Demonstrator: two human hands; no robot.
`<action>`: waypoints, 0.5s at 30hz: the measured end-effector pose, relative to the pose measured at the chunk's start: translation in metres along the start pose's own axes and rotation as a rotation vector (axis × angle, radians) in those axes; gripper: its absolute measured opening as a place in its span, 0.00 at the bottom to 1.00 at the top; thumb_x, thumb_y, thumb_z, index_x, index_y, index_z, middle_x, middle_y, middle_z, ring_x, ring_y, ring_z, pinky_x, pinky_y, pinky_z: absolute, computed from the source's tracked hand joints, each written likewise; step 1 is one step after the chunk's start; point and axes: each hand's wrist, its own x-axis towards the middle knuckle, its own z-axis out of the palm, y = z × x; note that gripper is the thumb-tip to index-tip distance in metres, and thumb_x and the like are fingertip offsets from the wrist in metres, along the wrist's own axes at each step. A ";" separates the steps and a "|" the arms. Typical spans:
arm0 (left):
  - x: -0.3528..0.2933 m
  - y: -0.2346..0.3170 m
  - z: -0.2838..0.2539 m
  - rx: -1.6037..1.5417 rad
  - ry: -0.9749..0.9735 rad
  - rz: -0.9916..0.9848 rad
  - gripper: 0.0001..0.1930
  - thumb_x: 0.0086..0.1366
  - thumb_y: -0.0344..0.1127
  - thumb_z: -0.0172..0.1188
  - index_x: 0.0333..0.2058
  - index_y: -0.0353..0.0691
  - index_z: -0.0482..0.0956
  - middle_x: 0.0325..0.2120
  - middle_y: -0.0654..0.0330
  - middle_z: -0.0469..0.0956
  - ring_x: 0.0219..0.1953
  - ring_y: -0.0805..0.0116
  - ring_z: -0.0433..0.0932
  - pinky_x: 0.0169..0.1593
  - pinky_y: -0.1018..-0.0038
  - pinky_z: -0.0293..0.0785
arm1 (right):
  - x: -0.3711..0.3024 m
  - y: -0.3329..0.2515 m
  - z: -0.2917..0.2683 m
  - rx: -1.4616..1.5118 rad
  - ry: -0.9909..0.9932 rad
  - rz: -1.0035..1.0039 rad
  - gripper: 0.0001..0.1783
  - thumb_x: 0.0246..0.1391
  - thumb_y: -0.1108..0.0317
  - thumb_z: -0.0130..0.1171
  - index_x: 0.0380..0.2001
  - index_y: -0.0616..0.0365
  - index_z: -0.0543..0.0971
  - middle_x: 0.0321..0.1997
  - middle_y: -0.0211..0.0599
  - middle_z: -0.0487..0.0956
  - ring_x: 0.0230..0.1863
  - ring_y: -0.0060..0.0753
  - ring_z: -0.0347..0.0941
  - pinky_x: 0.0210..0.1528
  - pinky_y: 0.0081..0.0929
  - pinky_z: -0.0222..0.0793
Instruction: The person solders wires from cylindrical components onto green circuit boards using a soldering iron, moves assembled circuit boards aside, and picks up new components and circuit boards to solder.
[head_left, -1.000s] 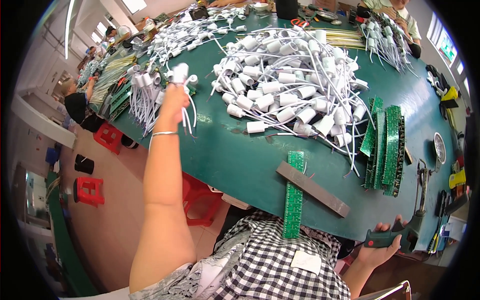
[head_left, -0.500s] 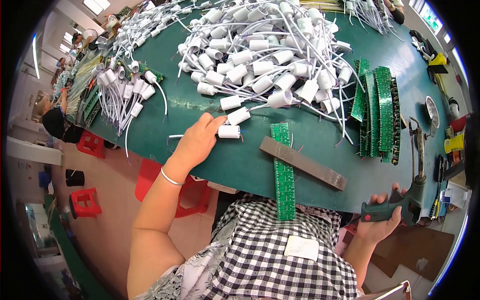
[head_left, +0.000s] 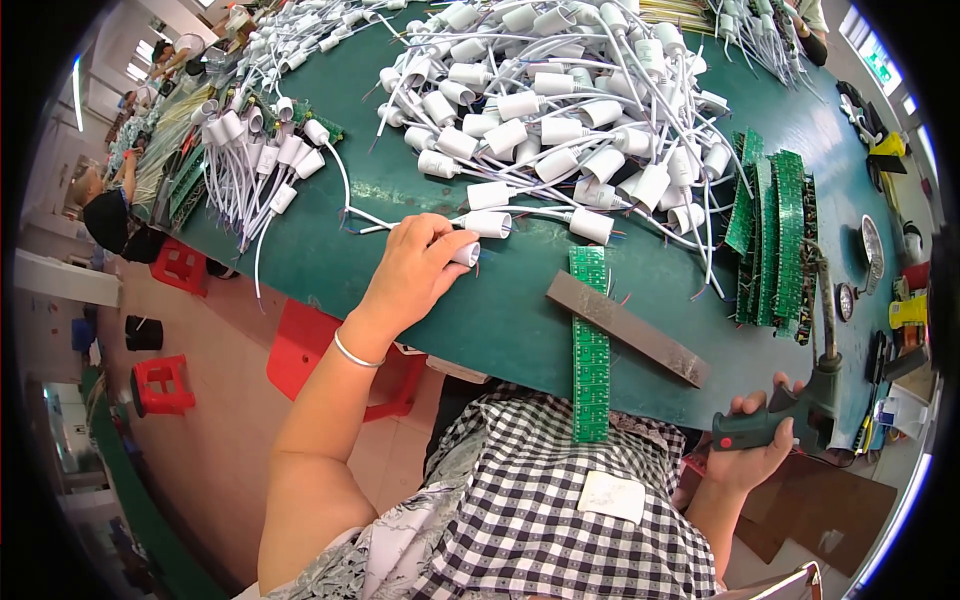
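My left hand (head_left: 412,272) is closed on a white cylindrical cap (head_left: 467,254) at the table's near side, fingers over its back part, its hollow end facing right. Another white cap (head_left: 488,224) lies just beyond my fingertips. My right hand (head_left: 742,462) is wrapped round the dark green pistol grip of a soldering gun (head_left: 750,430), whose metal tubes point away from me. Between my hands, a green circuit board strip (head_left: 591,390) overhangs the table edge. Across it rests a grey-brown metal bar (head_left: 630,328), slanting down to the right.
A big heap of white caps with cables (head_left: 560,130) covers the far middle. Stacked circuit board strips (head_left: 785,240) stand at right, near a metal dish (head_left: 872,250). More cabled caps (head_left: 255,160) lie at left. Red stools (head_left: 163,385) are on the floor; other people sit far left.
My left hand has shifted slightly right and closed round the near cap. One cap beside it now lies farther right, by the heap. The right hand still holds the soldering gun.
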 end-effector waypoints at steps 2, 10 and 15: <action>0.001 0.000 0.005 0.030 0.018 -0.045 0.25 0.45 0.27 0.68 0.45 0.46 0.74 0.42 0.58 0.68 0.47 0.56 0.67 0.50 0.62 0.65 | -0.004 0.002 0.008 0.014 -0.033 0.034 0.33 0.53 0.54 0.54 0.59 0.54 0.58 0.55 0.41 0.66 0.33 0.28 0.70 0.37 0.32 0.74; 0.002 0.085 0.000 -0.323 0.141 0.057 0.17 0.56 0.31 0.59 0.44 0.36 0.68 0.33 0.51 0.75 0.31 0.50 0.77 0.34 0.63 0.75 | -0.036 0.018 0.022 0.068 -0.229 0.249 0.27 0.56 0.58 0.52 0.57 0.53 0.60 0.30 0.41 0.75 0.23 0.35 0.73 0.35 0.40 0.74; 0.013 0.153 0.004 -0.630 -0.114 -0.029 0.15 0.58 0.33 0.58 0.43 0.35 0.69 0.32 0.49 0.75 0.30 0.49 0.77 0.33 0.64 0.74 | -0.051 0.020 0.039 -0.454 -0.516 0.503 0.18 0.45 0.78 0.63 0.39 0.57 0.71 0.35 0.30 0.74 0.39 0.21 0.70 0.43 0.23 0.68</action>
